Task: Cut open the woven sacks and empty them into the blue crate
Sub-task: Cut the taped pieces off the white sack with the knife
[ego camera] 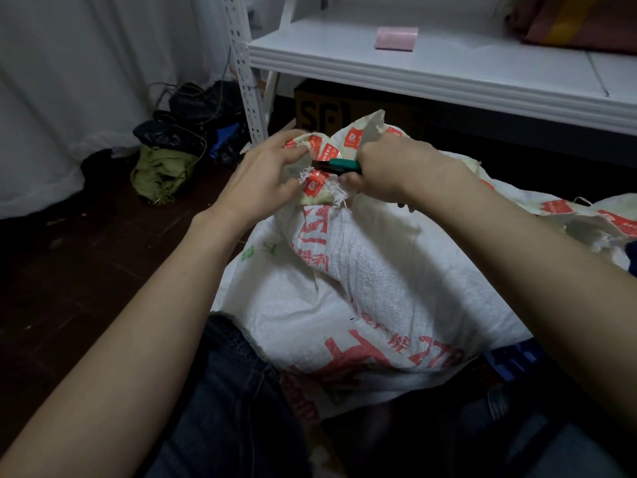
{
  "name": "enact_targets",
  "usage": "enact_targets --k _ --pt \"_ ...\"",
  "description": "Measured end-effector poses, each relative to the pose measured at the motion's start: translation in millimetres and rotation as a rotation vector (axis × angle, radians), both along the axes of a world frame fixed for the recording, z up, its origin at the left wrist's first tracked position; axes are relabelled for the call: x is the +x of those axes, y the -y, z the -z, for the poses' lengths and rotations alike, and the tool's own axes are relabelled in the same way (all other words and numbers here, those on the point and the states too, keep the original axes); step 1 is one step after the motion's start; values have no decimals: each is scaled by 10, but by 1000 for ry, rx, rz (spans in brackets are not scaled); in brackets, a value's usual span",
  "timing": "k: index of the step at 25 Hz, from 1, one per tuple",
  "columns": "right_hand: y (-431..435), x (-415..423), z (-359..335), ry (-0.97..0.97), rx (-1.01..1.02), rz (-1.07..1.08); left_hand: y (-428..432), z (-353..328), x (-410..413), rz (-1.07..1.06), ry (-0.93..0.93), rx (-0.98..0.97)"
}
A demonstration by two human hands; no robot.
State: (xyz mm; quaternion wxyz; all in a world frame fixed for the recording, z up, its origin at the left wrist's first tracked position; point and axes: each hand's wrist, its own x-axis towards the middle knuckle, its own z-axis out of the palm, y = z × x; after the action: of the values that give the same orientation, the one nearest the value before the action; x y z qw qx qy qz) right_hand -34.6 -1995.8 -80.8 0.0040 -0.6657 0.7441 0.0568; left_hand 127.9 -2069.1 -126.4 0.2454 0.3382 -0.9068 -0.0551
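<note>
A white woven sack (386, 270) with red print lies across the person's lap, resting on the jeans (234, 391), with its bunched, taped mouth (322, 157) at the far end. The left hand (262, 174) holds the left side of that mouth, fingers curled and thumb closed against them, pinching a fold of the taped cloth. The right hand (389, 170) is at the right side of the mouth, with its fingers wrapped tight around a green-handled cutter (344, 164). The cutter's dark tip points left, across the taped mouth toward the left hand's fingertips. Whether the blade touches the cloth cannot be told. Frayed white threads stick out of the mouth just under the tool.

To the sack's right lies a second sack (568, 212), slack and ragged, touching the first. At the sack's lower right edge a bit of slotted blue plastic (513, 362) shows — too little to say what it is.

Beyond the sack stands a white shelf (448, 67) with a pink pad (396, 37) on it, and below the shelf board, just behind the sack's mouth, a brown cardboard box (317, 113). Well to the sack's far left, on the dark floor, sit black bags (186, 108) and a heap of green cloth (162, 170).
</note>
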Motion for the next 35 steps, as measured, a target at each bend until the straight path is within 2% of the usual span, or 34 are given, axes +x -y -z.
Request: enact_targets --k 3,8,12,16,20,24,26,28,30,32,35 --pt "-14 18 -40 21 26 2 -11 6 -25 9 -16 22" --pt "-16 242 202 58 169 -24 -148 -178 -139 47 -269 181" --pt "18 124 25 129 122 -2 -11 -186 -20 -144 -286 220" --pt "-46 -365 -182 475 171 110 66 -108 72 -233 -328 345" --pt "-265 -687 -193 812 116 109 62 -156 -32 -276 -401 363" --pt "-557 -867 -214 1162 -74 98 8 -208 -199 -299 -410 389" --pt "-689 -984 -217 1284 -190 170 -19 -231 -265 -347 -391 417" --pt "-816 -1092 -203 1307 -243 283 -84 -318 -359 -444 -316 438" --pt "-905 -1186 -183 1224 -244 377 -190 -465 -485 -530 -215 482" --pt "-947 -1254 -175 1153 -232 447 -324 -599 -630 -552 -180 509" --pt "-905 -1368 -162 1228 -366 502 -508 -640 -893 -519 -192 441"
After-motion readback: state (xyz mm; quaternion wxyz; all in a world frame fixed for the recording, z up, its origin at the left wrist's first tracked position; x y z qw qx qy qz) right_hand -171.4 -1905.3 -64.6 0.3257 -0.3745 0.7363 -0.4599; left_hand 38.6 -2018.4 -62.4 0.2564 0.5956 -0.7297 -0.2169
